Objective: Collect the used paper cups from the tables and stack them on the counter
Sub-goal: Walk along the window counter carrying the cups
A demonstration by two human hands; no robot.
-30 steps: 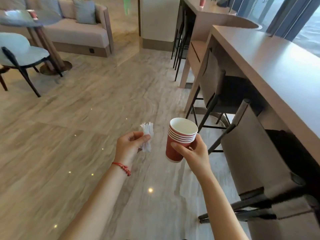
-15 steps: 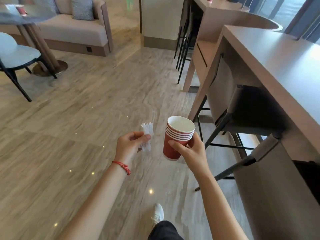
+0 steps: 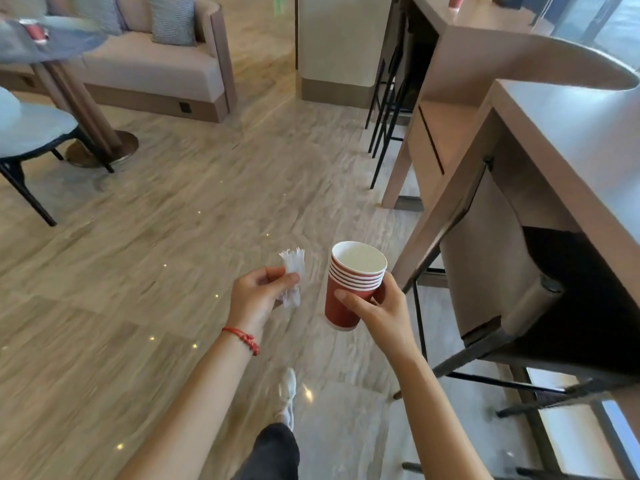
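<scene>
My right hand grips a stack of several nested red paper cups, white inside, held upright in front of me. My left hand pinches a crumpled white tissue just left of the stack. One more red cup stands on the round grey table at the far left. Another red cup sits on the far counter at the top, partly cut off by the frame edge.
A long brown counter runs along my right, with bar stools tucked under it. Ahead lie a beige sofa, a grey chair and a white pillar. My white shoe steps on the wood-look floor.
I have walked forward along the counter; the stools slid past on my right and the far table came closer. Both hands keep the same hold on the tissue and the cups.
</scene>
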